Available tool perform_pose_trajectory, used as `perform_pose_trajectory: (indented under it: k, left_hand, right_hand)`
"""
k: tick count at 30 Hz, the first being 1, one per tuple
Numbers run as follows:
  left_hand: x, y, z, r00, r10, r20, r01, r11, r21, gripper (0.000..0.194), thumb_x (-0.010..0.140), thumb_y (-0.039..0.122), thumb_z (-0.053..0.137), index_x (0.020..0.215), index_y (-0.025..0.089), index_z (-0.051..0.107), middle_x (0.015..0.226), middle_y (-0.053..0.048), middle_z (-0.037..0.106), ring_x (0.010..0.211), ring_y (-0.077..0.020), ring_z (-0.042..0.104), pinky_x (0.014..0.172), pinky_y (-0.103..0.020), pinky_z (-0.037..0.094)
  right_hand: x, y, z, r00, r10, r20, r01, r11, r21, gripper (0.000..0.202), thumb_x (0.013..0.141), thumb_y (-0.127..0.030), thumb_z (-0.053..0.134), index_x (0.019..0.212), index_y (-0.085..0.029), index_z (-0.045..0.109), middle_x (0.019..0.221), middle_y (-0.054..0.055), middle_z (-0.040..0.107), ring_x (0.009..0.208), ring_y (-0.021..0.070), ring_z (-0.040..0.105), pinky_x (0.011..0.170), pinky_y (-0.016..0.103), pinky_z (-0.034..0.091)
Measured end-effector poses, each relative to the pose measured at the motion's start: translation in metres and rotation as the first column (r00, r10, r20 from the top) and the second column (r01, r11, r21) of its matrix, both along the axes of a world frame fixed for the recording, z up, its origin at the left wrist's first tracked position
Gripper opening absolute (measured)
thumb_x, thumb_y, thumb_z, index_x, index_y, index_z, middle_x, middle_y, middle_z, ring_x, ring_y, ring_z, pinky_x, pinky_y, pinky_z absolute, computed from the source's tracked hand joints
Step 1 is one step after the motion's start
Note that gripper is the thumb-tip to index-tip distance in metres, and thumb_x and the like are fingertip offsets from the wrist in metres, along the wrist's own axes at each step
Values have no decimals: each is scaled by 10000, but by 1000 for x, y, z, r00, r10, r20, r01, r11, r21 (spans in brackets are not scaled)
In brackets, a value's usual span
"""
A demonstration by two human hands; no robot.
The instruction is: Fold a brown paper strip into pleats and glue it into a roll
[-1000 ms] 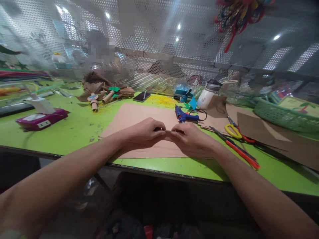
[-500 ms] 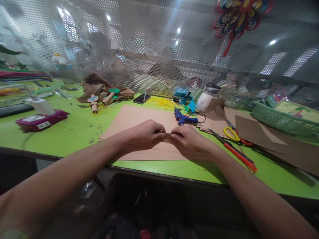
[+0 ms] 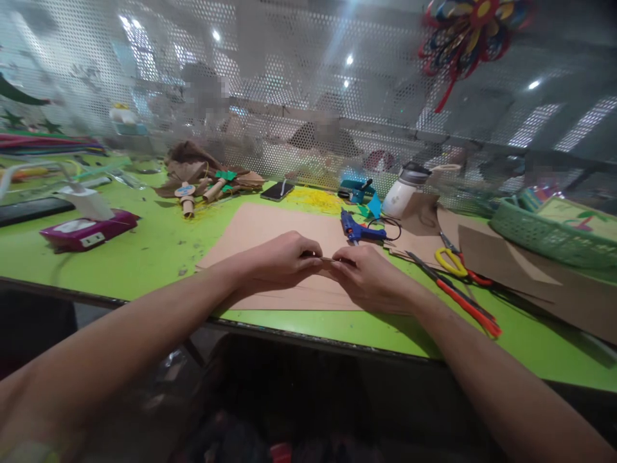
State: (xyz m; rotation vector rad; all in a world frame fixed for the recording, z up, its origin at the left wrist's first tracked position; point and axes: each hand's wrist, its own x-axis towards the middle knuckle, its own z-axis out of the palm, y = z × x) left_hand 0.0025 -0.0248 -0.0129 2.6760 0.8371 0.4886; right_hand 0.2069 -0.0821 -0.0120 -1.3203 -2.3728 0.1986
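Observation:
My left hand (image 3: 289, 256) and my right hand (image 3: 369, 273) are closed in pinches on the two ends of a small strip of brown paper (image 3: 326, 260). Most of the strip is hidden by my fingers; it looks rolled or folded, but I cannot tell which. Both hands are low over large sheets of tan paper (image 3: 270, 222) lying on the green table (image 3: 159, 263). Just beyond my right hand a blue glue gun (image 3: 359, 229) rests on the sheets, its cord looped at the right.
To the right lie yellow-and-red scissors (image 3: 453, 260), a red-handled tool (image 3: 470, 307), brown sheets (image 3: 501, 260) and a green basket (image 3: 544, 235). A white bottle (image 3: 402, 193), phone (image 3: 277, 190) and paper crafts (image 3: 207, 183) stand behind. A purple power strip (image 3: 89, 228) is at left.
The view has shifted slightly, so the table things appear a little further right. Both hands keep their pinch on the paper strip, almost unmoved.

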Motion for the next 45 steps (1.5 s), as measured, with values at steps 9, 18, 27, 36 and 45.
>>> perform_pose_trajectory:
  k: [9, 18, 27, 36, 45]
  left_hand:
    - [-1, -1, 0, 1000, 2, 9, -3, 1000, 10, 309, 880, 357, 447, 886, 139, 666, 710, -25, 631, 574, -85, 443, 535, -219, 268]
    - [-1, -1, 0, 1000, 12, -10, -12, 999, 37, 344, 887, 393, 431, 876, 148, 672, 712, -32, 642, 565, -95, 441, 533, -226, 263]
    - [-2, 0, 0, 1000, -11, 1, 11, 998, 63, 320, 885, 369, 432, 857, 159, 671, 707, -33, 646, 566, -99, 455, 529, -223, 270]
    - [-3, -5, 3, 1000, 11, 8, -11, 1000, 24, 321, 882, 359, 429, 865, 153, 674, 729, -39, 655, 584, -104, 463, 543, -229, 278]
    - [-2, -1, 1, 1000, 15, 6, -15, 1000, -23, 317, 871, 368, 448, 880, 147, 676, 729, -30, 643, 584, -102, 456, 539, -228, 276]
  right_hand:
    - [-3, 1, -3, 999, -32, 28, 31, 999, 36, 318, 922, -301, 394, 733, -144, 595, 642, 47, 589, 553, 113, 392, 535, 275, 219]
    - [-2, 2, -3, 1000, -22, 19, 22, 1000, 13, 310, 925, -292, 391, 732, -144, 584, 662, 48, 596, 563, 110, 418, 523, 261, 229]
    - [-2, 5, -8, 1000, 2, 15, -2, 1000, 16, 295, 928, -284, 387, 727, -158, 563, 649, 24, 587, 550, 99, 413, 516, 248, 232]
    - [-4, 2, -6, 1000, 2, -23, -2, 1000, 1, 305, 926, -289, 381, 715, -152, 554, 661, 30, 589, 567, 104, 428, 519, 252, 243]
    - [-3, 3, -7, 1000, -13, -22, 13, 1000, 11, 301, 917, -289, 393, 698, -152, 548, 659, 38, 588, 573, 112, 431, 528, 257, 246]
